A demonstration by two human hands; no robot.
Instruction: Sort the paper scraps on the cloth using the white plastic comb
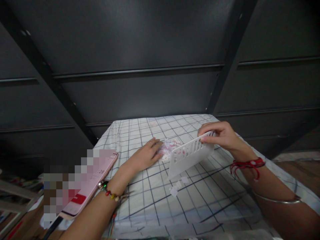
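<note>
Right hand [218, 135]: I see it pinching the slotted white panel [187, 163], toward the right edge of the checked tablecloth [145, 200].
Left hand [148, 155]: fingers spread beside the pink-and-white scraps [168, 150], mid-cloth.
Smartphone [100, 178]: along the left edge.

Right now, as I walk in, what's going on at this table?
A person's right hand holds a white slotted plastic panel on edge, slots uppermost, over a grid-patterned tablecloth. The left hand lies with its fingers at a small heap of pink-and-white scraps. A few white bits lie nearer the camera. A phone is beside the left forearm.
</note>
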